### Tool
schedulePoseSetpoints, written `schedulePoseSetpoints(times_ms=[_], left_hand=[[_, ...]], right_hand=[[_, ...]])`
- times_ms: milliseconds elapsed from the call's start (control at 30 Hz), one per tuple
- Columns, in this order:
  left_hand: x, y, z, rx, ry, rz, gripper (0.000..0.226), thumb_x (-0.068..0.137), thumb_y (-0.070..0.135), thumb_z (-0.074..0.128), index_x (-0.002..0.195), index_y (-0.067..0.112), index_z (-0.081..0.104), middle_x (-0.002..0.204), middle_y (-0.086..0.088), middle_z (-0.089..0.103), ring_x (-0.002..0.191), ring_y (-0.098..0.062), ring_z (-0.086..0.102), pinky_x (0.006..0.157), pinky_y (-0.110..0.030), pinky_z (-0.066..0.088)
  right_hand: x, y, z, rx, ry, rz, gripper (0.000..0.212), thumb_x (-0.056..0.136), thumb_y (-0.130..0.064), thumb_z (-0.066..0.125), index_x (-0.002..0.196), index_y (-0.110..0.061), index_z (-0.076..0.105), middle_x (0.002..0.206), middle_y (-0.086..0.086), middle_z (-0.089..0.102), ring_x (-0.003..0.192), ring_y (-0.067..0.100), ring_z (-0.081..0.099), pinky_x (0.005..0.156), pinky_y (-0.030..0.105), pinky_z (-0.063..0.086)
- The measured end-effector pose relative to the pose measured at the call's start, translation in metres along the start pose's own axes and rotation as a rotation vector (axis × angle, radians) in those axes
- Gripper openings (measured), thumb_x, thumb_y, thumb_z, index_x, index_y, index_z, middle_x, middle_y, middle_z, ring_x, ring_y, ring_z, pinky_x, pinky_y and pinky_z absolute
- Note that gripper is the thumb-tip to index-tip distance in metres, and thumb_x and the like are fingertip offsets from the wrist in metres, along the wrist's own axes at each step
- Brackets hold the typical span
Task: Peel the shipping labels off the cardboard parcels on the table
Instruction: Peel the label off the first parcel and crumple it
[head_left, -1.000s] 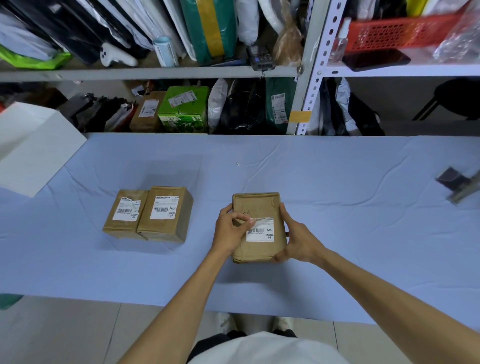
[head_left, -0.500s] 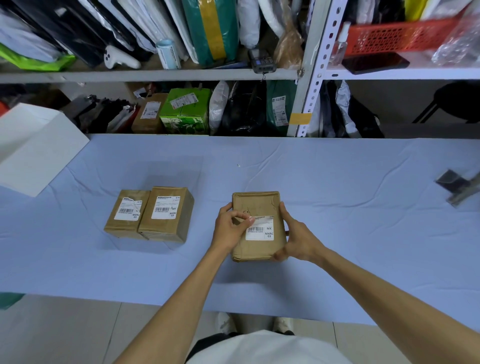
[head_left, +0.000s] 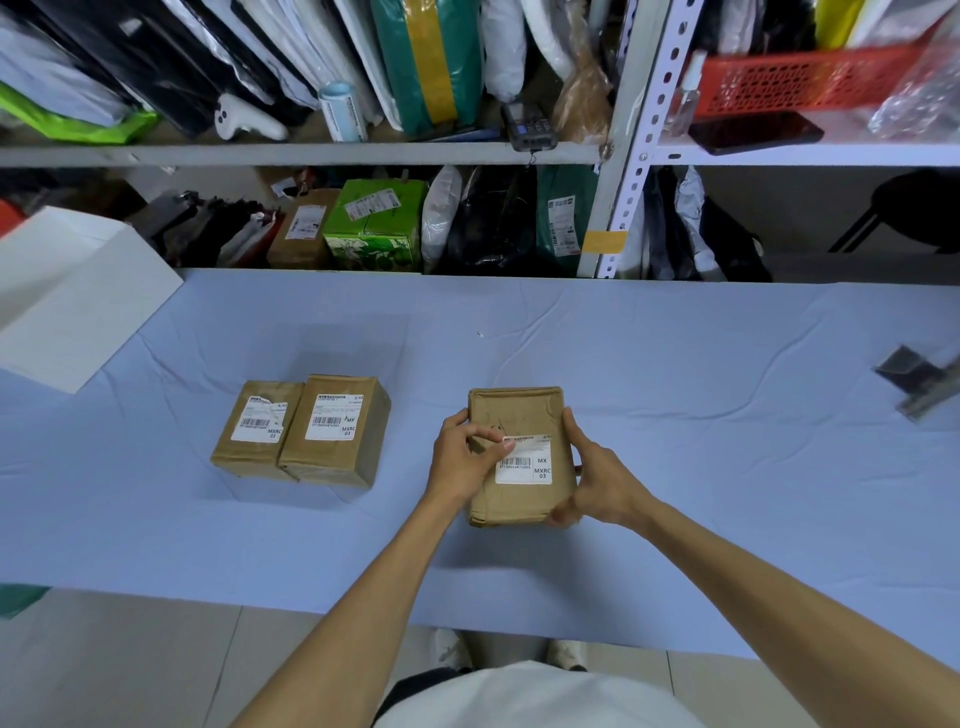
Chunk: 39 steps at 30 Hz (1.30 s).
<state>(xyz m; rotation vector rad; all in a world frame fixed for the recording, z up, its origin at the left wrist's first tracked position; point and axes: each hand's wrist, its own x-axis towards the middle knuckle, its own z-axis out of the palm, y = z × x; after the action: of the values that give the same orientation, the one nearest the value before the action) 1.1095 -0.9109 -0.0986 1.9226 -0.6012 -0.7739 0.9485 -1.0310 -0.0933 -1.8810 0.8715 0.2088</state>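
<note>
Just below the centre of the frame, a brown cardboard parcel (head_left: 514, 410) sits between both hands over the blue-covered table (head_left: 701, 415), its long axis running from the bottom of the frame toward the top, away from the person. Its white shipping label (head_left: 524, 467) covers the lower half, reads upright from this side and shows a barcode, "MX" and "MXRC 03" (the digits under the barcode are too small to trust). The left hand (head_left: 460, 465) pinches the label's upper left corner between thumb and fingertips. The right hand (head_left: 597, 480) grips the parcel's right edge, thumb on top and fingers curled under the lower right corner. Whether the parcel rests on the cloth or is lifted off it, I cannot tell. To the left of centre, two more parcels lie touching side by side, long axes likewise toward the top. The left parcel (head_left: 241, 460) carries a torn, wrinkled label (head_left: 262, 423) reading "4/42" and "MXRC 03"; the second parcel (head_left: 332, 460) has a flat label (head_left: 335, 418) reading "5/42", "MX" and "MXRC 03".
</note>
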Motion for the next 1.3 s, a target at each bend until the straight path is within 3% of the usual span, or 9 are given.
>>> schedulePoseSetpoints(times_ms=[233, 433, 567, 733, 833, 967, 1100, 1200, 1300], left_hand=[[0.000, 0.001, 0.004, -0.007, 0.021, 0.002, 0.013, 0.079, 0.019, 0.077, 0.085, 0.010, 0.071, 0.138, 0.000, 0.045, 0.112, -0.004, 0.044, 0.068, 0.009, 0.033], [-0.002, 0.002, 0.002, -0.015, 0.022, 0.006, 0.013, 0.079, 0.019, 0.077, 0.086, 0.009, 0.072, 0.142, -0.001, 0.043, 0.130, -0.012, 0.043, 0.094, -0.013, 0.033], [-0.002, 0.001, 0.001, -0.019, 0.020, 0.000, 0.013, 0.079, 0.021, 0.077, 0.085, 0.010, 0.071, 0.139, 0.002, 0.044, 0.117, -0.001, 0.041, 0.078, 0.004, 0.028], [-0.004, 0.001, -0.001, -0.031, 0.008, -0.001, 0.010, 0.078, 0.021, 0.078, 0.081, 0.014, 0.071, 0.127, 0.010, 0.042, 0.115, 0.001, 0.041, 0.072, 0.009, 0.030], [-0.006, 0.002, -0.002, -0.036, 0.001, 0.004, 0.010, 0.078, 0.020, 0.078, 0.074, 0.020, 0.069, 0.135, 0.005, 0.044, 0.117, 0.000, 0.041, 0.077, 0.003, 0.031], [-0.009, 0.003, -0.003, -0.058, 0.003, 0.017, 0.011, 0.076, 0.018, 0.079, 0.073, 0.020, 0.069, 0.139, 0.001, 0.045, 0.132, -0.010, 0.041, 0.095, -0.018, 0.032], [-0.009, 0.002, -0.004, -0.066, 0.007, 0.016, 0.014, 0.072, 0.014, 0.082, 0.075, 0.019, 0.069, 0.135, 0.003, 0.046, 0.127, -0.014, 0.047, 0.093, -0.018, 0.035], [-0.010, 0.001, -0.003, -0.053, 0.010, 0.013, 0.012, 0.074, 0.015, 0.081, 0.078, 0.015, 0.070, 0.139, 0.000, 0.045, 0.128, -0.015, 0.047, 0.088, -0.010, 0.035], [-0.011, 0.001, -0.003, -0.053, 0.010, 0.012, 0.010, 0.076, 0.015, 0.079, 0.077, 0.015, 0.069, 0.143, -0.002, 0.044, 0.130, -0.017, 0.046, 0.096, -0.016, 0.036]], right_hand=[[-0.002, 0.000, -0.001, 0.005, -0.002, 0.006, 0.147, 0.050, -0.015, 0.089, 0.149, -0.036, -0.017, 0.119, -0.011, 0.050, 0.100, 0.013, 0.057, 0.058, 0.011, 0.050], [-0.002, -0.002, 0.000, 0.005, -0.006, 0.011, 0.147, 0.051, -0.015, 0.090, 0.149, -0.035, -0.017, 0.117, -0.012, 0.050, 0.099, 0.013, 0.057, 0.060, 0.012, 0.050], [-0.003, -0.003, 0.001, -0.001, -0.001, 0.007, 0.146, 0.052, -0.016, 0.090, 0.149, -0.035, -0.017, 0.118, -0.011, 0.050, 0.100, 0.013, 0.057, 0.061, 0.012, 0.049], [-0.005, -0.004, 0.001, -0.007, -0.002, -0.003, 0.145, 0.053, -0.017, 0.090, 0.150, -0.034, -0.017, 0.119, -0.010, 0.049, 0.101, 0.015, 0.057, 0.064, 0.014, 0.050], [-0.006, -0.005, 0.001, -0.008, -0.005, -0.004, 0.145, 0.054, -0.015, 0.089, 0.150, -0.033, -0.017, 0.120, -0.009, 0.048, 0.102, 0.016, 0.057, 0.065, 0.015, 0.051], [-0.007, -0.006, 0.002, -0.009, -0.008, 0.002, 0.145, 0.055, -0.014, 0.089, 0.150, -0.032, -0.018, 0.120, -0.009, 0.048, 0.102, 0.015, 0.057, 0.066, 0.015, 0.051], [-0.008, -0.007, 0.002, -0.004, -0.010, 0.001, 0.145, 0.054, -0.014, 0.089, 0.149, -0.034, -0.019, 0.121, -0.009, 0.050, 0.102, 0.015, 0.058, 0.065, 0.013, 0.050], [-0.009, -0.008, 0.003, -0.009, -0.011, -0.004, 0.146, 0.052, -0.015, 0.089, 0.149, -0.034, -0.019, 0.121, -0.007, 0.051, 0.102, 0.016, 0.058, 0.065, 0.016, 0.052], [-0.009, -0.009, 0.005, -0.011, -0.012, -0.009, 0.146, 0.053, -0.015, 0.089, 0.149, -0.034, -0.020, 0.119, -0.009, 0.050, 0.102, 0.014, 0.056, 0.063, 0.013, 0.050]])
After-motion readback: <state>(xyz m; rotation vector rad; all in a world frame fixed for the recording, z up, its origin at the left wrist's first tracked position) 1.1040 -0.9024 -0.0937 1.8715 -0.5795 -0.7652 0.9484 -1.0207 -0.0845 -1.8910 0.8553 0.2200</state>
